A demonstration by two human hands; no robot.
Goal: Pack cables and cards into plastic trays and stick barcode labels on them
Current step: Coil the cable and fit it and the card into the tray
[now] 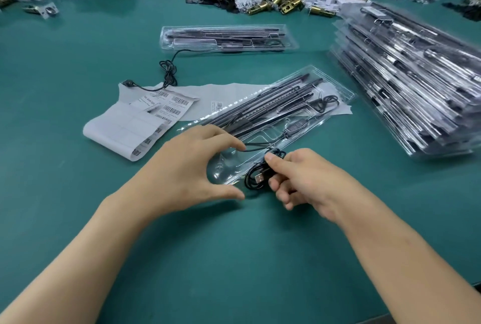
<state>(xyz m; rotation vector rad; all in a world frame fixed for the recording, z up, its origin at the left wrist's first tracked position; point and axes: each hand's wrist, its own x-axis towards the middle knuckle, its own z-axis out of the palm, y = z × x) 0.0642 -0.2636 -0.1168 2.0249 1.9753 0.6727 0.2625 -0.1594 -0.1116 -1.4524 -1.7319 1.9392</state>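
On the green counter [78, 45], the clear plastic tray [273, 120] lying slantwise at the middle serves as the landmark. Left of the tray lies a curled sheet of barcode labels [138, 126], part of it peeled bare, with a loose black cable [166, 74] trailing across its far edge. The left hand [182, 170] rests at the tray's near end, thumb and fingers curved open around the rounded corner, touching the plastic without clamping anything. Inside the tray lie long black strips and a small controller. At the tray's near right edge, the right hand [299, 180] pinches a coiled black USB cable [256, 176], its plug facing the left hand, half over the tray's lip. Beyond the tray sits a second packed tray [229, 38]. Right of the tray rises a tall stack of filled trays [411, 84].
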